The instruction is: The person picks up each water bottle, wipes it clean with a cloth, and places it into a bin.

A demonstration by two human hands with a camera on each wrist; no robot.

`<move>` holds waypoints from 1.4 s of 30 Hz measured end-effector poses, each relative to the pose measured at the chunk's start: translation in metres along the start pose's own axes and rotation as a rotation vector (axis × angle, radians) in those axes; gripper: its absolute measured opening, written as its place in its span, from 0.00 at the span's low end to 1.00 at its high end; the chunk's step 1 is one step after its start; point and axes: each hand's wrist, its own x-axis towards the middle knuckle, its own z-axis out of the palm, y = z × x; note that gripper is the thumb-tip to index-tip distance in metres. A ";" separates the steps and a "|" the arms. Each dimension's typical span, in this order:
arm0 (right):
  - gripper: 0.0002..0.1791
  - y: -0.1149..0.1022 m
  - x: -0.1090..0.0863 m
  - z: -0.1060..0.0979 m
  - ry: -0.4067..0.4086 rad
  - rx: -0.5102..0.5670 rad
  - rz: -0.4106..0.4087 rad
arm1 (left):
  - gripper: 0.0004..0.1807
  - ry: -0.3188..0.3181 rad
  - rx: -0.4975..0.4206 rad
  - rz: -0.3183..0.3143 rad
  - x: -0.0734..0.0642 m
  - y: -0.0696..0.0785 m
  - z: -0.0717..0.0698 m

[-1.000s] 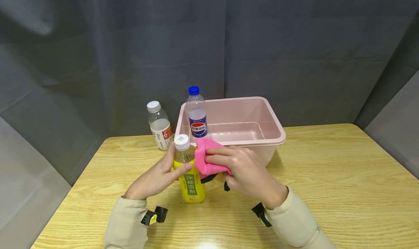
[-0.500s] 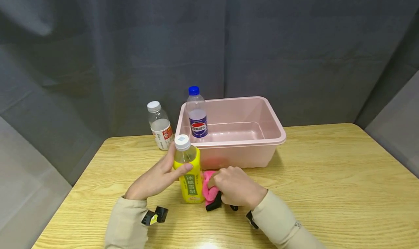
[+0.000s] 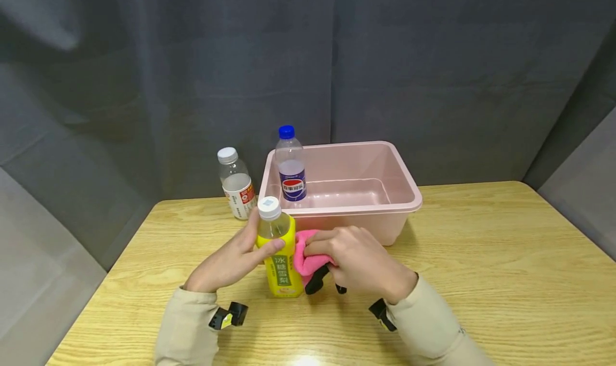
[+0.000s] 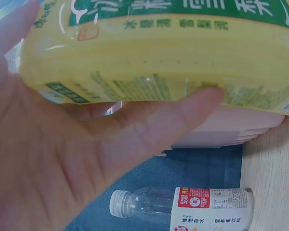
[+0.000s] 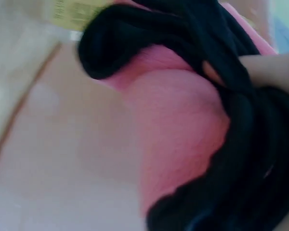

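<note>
My left hand (image 3: 231,259) grips a yellow-labelled drink bottle (image 3: 283,264) with a white cap, thumb across its front. The bottle stands upright on the table, and its label fills the top of the left wrist view. In my right hand (image 3: 358,259) is a bunched pink cloth (image 3: 308,256) with black edging, pressed up against the bottle's right side. The right wrist view shows the cloth (image 5: 173,120) close up, its black border folded between the fingers.
A pink plastic basin (image 3: 358,211) stands just behind the hands. Inside its left end is a blue-capped cola bottle (image 3: 292,181). Left of the basin stands a white-capped bottle (image 3: 238,192) with a white and red label. Dark curtains (image 3: 308,61) hang behind the wooden table (image 3: 491,269).
My right hand with the cloth has gone down the yellow bottle's right side to near its base, then part of the way back up. The left hand and bottle have stayed in place.
</note>
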 end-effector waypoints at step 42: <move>0.36 0.005 -0.008 -0.028 0.164 0.048 0.015 | 0.42 0.224 0.151 0.149 -0.004 0.016 0.003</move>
